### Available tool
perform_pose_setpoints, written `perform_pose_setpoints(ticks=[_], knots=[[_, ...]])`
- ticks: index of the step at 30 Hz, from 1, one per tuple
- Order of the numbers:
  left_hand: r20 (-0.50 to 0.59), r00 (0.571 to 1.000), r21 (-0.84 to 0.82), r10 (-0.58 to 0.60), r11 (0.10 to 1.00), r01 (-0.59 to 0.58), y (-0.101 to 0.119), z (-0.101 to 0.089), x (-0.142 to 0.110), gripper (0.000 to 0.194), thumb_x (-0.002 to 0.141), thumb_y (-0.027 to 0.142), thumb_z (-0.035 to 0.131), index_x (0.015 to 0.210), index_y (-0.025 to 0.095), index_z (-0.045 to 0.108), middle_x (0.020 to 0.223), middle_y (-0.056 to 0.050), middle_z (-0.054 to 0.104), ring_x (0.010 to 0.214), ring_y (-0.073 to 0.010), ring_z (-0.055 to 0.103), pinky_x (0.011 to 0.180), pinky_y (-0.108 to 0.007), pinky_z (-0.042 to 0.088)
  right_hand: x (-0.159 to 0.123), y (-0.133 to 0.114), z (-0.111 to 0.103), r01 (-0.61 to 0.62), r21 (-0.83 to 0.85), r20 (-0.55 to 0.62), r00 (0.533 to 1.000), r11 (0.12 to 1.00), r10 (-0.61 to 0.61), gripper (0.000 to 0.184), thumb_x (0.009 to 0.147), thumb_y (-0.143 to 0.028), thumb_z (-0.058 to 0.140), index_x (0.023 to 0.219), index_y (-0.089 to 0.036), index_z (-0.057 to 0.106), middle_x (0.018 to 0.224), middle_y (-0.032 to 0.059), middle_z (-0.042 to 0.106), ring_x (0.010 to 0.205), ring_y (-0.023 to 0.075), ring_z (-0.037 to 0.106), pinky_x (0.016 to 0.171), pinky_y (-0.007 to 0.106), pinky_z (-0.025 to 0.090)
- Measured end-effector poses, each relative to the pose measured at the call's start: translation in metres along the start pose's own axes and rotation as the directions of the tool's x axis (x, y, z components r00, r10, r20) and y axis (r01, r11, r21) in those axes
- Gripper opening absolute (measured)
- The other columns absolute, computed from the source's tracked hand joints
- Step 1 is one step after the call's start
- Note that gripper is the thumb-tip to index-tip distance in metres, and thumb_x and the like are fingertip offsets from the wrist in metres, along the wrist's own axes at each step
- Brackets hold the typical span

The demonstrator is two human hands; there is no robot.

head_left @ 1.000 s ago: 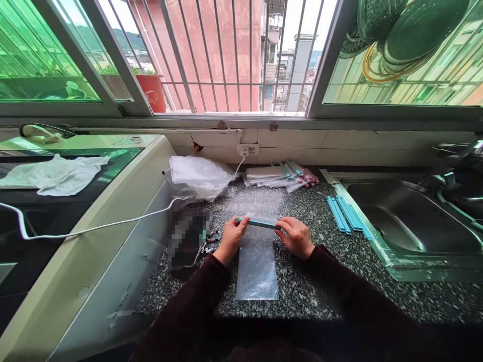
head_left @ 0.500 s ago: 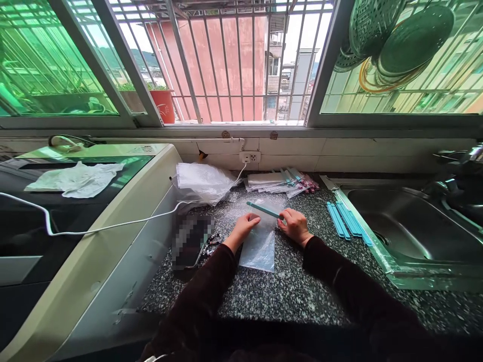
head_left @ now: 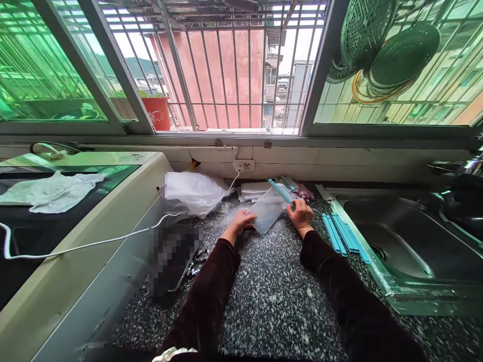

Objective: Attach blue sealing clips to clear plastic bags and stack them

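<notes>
A clear plastic bag [head_left: 264, 217] is held slantwise above the counter between my two hands. My left hand [head_left: 240, 224] is closed on its lower left edge, with the thumb on top. My right hand [head_left: 301, 213] grips the near end of a blue plastic strip [head_left: 279, 191], which lies along the bag's upper right edge. I cannot tell whether the strip is fastened to the bag. Behind my hands, a pile of flat clear bags [head_left: 253, 190] with blue and pink strips lies by the wall. More blue strips [head_left: 341, 233] lie side by side to the right.
A steel sink [head_left: 400, 221] borders the speckled counter [head_left: 279, 296] on the right. At left stands a cream-sided appliance [head_left: 124, 201], with a white cable [head_left: 113, 240] running across it. A heap of clear plastic [head_left: 194, 191] and a blurred dark object [head_left: 173, 259] lie nearby.
The bag has swung up from hanging toward me to a slant between my hands. The blue strip has tilted more steeply, and my left hand now grips the bag lower down.
</notes>
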State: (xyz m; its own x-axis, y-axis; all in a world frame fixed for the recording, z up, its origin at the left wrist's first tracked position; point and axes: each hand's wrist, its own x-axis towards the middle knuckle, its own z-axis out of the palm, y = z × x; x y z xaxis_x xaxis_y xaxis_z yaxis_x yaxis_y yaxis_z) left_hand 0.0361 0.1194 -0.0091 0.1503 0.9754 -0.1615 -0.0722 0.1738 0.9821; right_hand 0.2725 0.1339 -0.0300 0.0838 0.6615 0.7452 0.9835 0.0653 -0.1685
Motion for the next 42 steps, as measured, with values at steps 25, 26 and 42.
perform_pose_setpoints(ticks=[25,26,42], knots=[[-0.474,0.748,0.596,0.464,0.795,-0.115,-0.006,0.023,0.101,0.004,0.071,0.021,0.052,0.068,0.019,0.054,0.086,-0.009,0.053,0.093,-0.0246,0.051,0.089,-0.036,0.037,0.038,0.005,0.060,-0.204,0.024,-0.042,0.978,0.979,0.205,0.027,0.082,-0.039,0.047,0.077,-0.017,0.062,0.072,0.0069,0.061,0.063,0.0168,0.048,0.058,0.028,0.024],[-0.478,0.746,0.598,0.464,0.794,-0.110,-0.006,0.023,0.102,0.005,0.071,0.021,0.053,0.073,0.018,0.056,0.088,-0.010,0.054,0.095,-0.0253,0.051,0.090,-0.037,0.037,0.038,0.006,0.061,-0.207,0.024,-0.042,0.977,0.978,0.208,0.028,0.082,-0.040,0.046,0.077,-0.017,0.062,0.071,0.0071,0.060,0.062,0.0169,0.047,0.058,0.028,0.023],[-0.355,0.782,0.652,0.512,0.735,-0.185,-0.007,0.012,0.039,0.021,0.069,0.011,0.055,0.089,0.014,0.061,0.090,-0.010,0.059,0.089,-0.0214,0.057,0.084,-0.033,0.044,0.042,-0.012,0.035,0.098,0.082,0.006,0.995,0.992,-0.099,0.027,0.085,-0.029,0.041,0.077,-0.015,0.062,0.073,0.0104,0.058,0.073,0.0216,0.046,0.064,0.031,0.025]])
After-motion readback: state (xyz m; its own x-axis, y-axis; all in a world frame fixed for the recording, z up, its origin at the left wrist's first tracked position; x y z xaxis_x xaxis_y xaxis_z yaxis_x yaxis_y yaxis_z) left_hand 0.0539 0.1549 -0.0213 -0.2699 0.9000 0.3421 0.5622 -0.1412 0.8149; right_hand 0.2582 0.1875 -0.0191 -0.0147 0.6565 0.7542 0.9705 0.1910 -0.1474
